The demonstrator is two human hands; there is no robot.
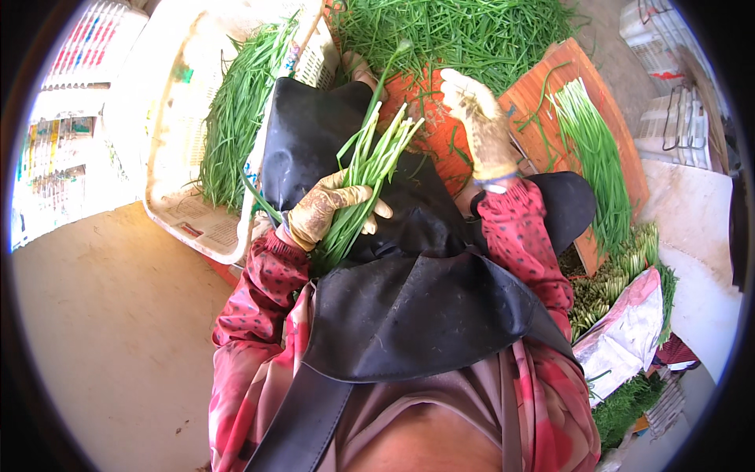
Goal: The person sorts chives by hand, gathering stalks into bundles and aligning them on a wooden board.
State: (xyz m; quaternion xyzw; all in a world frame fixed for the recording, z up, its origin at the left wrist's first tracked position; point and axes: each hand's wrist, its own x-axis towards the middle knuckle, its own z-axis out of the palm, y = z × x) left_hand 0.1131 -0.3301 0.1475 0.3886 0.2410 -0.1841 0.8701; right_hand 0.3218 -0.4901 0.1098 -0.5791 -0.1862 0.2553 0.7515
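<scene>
A bunch of long green stalks with pale cut ends (383, 150) is held in my left hand (330, 206), which wears a stained, light-coloured glove. One stalk with a bud-like tip rises above the rest. My right hand (476, 115), in a similar glove, is raised over the orange surface (433, 118); its fingers look bent and blurred, and whether something small is between them is unclear. To its right, a neat bundle of green stalks (598, 159) lies on a wooden board (534, 97). Loose green stalks (454, 29) are heaped beyond both hands. A black apron covers my lap.
A white plastic crate (203, 248) with more green stalks (236, 130) stands at my left. Packed bundles with cut ends (613, 283) lie at my right beside a white sheet (625, 330). White crates (684, 130) stand at the upper right, and feathery greens (628, 407) lie at the lower right.
</scene>
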